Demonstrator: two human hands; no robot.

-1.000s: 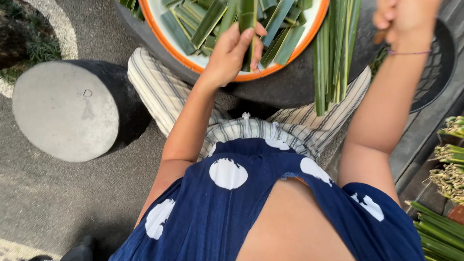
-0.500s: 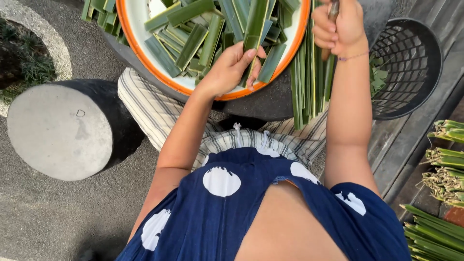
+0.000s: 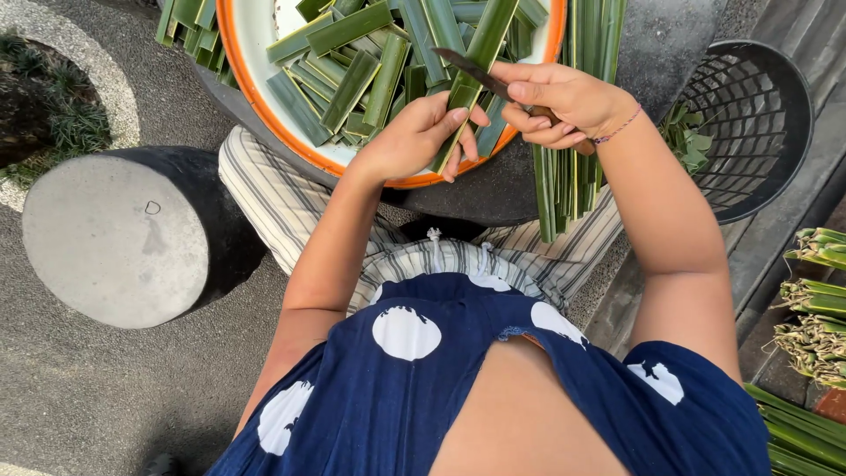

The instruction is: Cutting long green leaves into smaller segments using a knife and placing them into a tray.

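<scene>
Leaf strip (image 3: 471,79) | gripped in left hand (image 3: 414,137) over basin (image 3: 242,84) | right hand (image 3: 560,101) clasps knife (image 3: 471,70) across it

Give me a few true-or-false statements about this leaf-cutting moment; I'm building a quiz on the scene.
1. The left hand grips a long green leaf strip. True.
2. The right hand holds scissors. False: it holds a knife, its blade across the strip.
3. The basin of cut leaf pieces has a blue rim. False: the rim is orange.
4. A dark mesh basket sits on the person's right. True.
5. The round concrete block is stacked with leaves. False: no leaves lie on it.
</scene>
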